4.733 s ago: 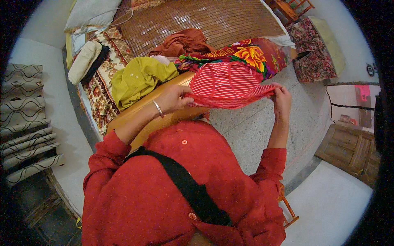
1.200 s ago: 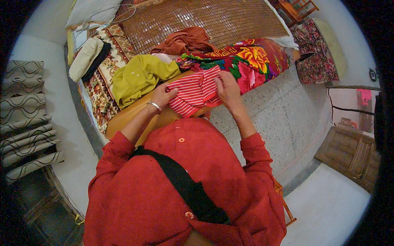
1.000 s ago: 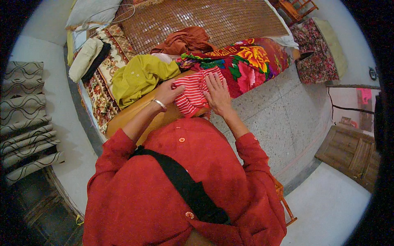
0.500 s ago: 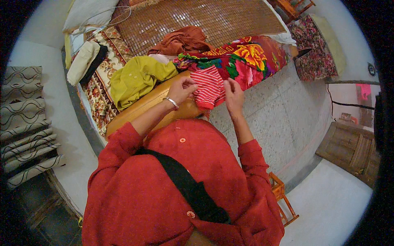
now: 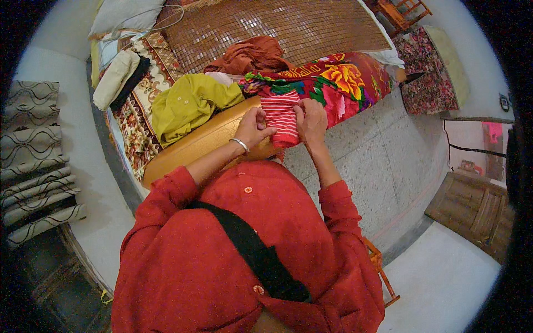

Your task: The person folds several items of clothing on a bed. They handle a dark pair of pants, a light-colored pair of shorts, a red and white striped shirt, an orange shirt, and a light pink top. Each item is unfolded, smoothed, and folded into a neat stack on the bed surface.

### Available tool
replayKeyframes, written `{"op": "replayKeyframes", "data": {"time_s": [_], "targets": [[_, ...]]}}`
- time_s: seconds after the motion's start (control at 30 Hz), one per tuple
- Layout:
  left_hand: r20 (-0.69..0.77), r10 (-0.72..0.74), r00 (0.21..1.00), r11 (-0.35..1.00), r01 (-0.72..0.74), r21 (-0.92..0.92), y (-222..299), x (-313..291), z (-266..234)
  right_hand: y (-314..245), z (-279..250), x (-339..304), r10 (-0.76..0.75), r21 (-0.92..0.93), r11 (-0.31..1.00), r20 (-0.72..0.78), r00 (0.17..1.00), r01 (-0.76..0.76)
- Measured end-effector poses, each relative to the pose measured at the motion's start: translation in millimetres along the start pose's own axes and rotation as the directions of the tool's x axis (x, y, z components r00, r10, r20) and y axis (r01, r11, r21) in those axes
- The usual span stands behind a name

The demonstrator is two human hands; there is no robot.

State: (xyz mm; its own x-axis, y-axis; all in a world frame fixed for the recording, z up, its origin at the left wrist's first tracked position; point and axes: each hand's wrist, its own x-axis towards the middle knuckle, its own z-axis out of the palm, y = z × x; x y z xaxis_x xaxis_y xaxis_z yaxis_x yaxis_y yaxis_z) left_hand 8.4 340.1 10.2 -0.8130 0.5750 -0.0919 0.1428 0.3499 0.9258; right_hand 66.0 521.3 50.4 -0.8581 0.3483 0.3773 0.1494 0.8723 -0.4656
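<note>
Together, the left hand point(image 5: 252, 126) and right hand point(image 5: 312, 121) pinch a folded striped cloth point(image 5: 281, 118) between them at the bed's edge point(image 5: 194, 145). Just behind it lies a floral blanket point(image 5: 338, 83); a yellow garment point(image 5: 186, 102) sits nearby.

Head view, steeply downward, perhaps close.

Two forearms in rolled-up red sleeves reach forward from the lower edge, elbows bent. The left hand point(image 5: 254, 125), a thin silver bangle on its wrist, and the right hand point(image 5: 312, 121) sit close together, fingers curled inward in a pinching grip, thumbs on top.
</note>
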Motion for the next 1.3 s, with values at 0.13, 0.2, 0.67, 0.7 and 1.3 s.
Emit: {"op": "replayKeyframes", "data": {"time_s": [0.13, 0.2, 0.67, 0.7, 1.3], "targets": [[0.054, -0.125, 0.991, 0.984, 0.131, -0.125, -2.6, -1.6, 2.8, 10.6, 12.2, -6.2, 0.187, -0.07, 0.981, 0.074, 0.98, -0.182], [0.047, -0.129, 0.991, 0.954, 0.137, -0.266, -0.5, -2.7, 4.4, 13.7, 15.7, -6.8, 0.27, 0.006, 0.961, 0.173, 0.947, -0.275], [0.131, -0.081, 0.988, 0.473, 0.154, -0.868, 8.0, -6.6, -29.3, -59.0, -1.6, 26.0, 0.2, 0.839, 0.268, 0.432, 0.88, -0.473], [0.184, -0.111, 0.976, 0.305, 0.21, -0.929, 20.5, -10.6, -38.5, -56.8, 5.0, 24.3, 0.197, 0.855, 0.208, 0.439, 0.877, -0.475], [-0.575, -0.534, 0.62, 0.74, 0.013, -0.672, -98.4, -21.3, -241.0, -118.4, 106.5, -38.0, -0.059, 0.547, 0.821, 0.361, 0.931, -0.16]]}}
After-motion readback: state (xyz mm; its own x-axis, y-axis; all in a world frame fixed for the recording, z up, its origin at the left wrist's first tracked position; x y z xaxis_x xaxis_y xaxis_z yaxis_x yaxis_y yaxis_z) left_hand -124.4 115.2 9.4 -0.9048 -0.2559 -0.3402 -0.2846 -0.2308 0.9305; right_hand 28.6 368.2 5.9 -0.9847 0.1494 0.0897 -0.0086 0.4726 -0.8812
